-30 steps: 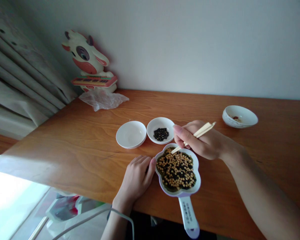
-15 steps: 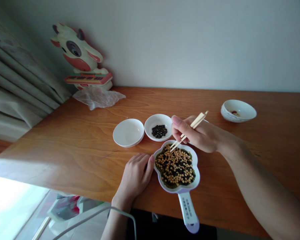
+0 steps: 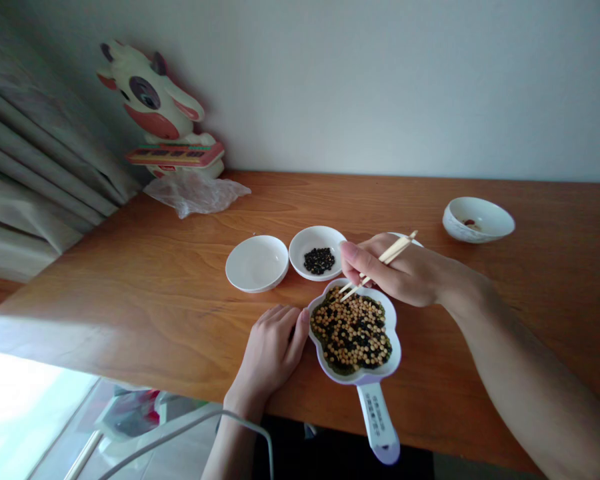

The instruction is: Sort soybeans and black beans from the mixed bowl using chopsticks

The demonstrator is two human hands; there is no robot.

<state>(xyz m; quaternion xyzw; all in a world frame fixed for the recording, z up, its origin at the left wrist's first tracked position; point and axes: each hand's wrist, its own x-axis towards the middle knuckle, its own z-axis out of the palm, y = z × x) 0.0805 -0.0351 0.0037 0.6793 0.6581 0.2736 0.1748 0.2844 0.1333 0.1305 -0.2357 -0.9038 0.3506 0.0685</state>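
Note:
My right hand (image 3: 393,270) is closed around a pair of wooden chopsticks (image 3: 399,249). Their tips dip to the far left part of a white and lilac flower-shaped pan (image 3: 393,370), among mixed yellow and black beans (image 3: 353,333) with green ones along the edge. Whether a bean sits between the tips is too small to tell. My left hand (image 3: 275,343) rests on the table, thumb apart from the loosely bent fingers and touching the pan's left rim. Just beyond the pan stand a white bowl with black beans (image 3: 319,261) and a bare white bowl (image 3: 257,263).
Another white dish (image 3: 405,238) is mostly hidden behind my right hand. A patterned bowl (image 3: 480,230) with small bits inside stands at the back right. A clear plastic bag (image 3: 195,193) lies before a cow-shaped toy keyboard (image 3: 175,155). A cable (image 3: 220,415) crosses my left forearm.
The chopsticks have tilted slightly lower and their tips have spread a little. My right hand has shifted very slightly. My left hand and the pan stay put.

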